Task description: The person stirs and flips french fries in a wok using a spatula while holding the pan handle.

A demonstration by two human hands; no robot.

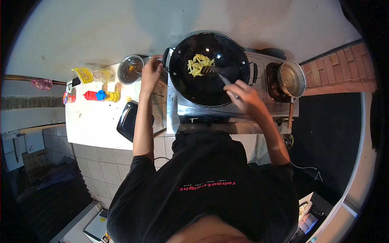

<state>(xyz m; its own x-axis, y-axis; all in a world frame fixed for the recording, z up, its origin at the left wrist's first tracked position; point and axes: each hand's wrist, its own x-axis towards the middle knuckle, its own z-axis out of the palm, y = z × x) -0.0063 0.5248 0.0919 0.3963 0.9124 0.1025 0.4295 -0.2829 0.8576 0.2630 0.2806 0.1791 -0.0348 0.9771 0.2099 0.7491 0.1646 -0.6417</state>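
A large black wok (221, 91) sits on the stove with pale yellow strips of food (198, 62) gathered near its middle; I cannot make out exactly what food it is. My right hand (245, 97) is closed round the handle of a slotted spatula (222, 77), whose dark head touches the right side of the food. At the wok's left side, my left hand (150, 77) has its fingers on the loop handle (165, 58), partly hidden by the hand.
A saucepan (292, 79) stands on the right burner of the stove (174, 117). On the white table (93, 129) at left are a metal bowl (130, 69), a red bottle (90, 95), a yellow bottle (114, 96), a yellow packet (84, 75) and a black tray-like object (127, 119).
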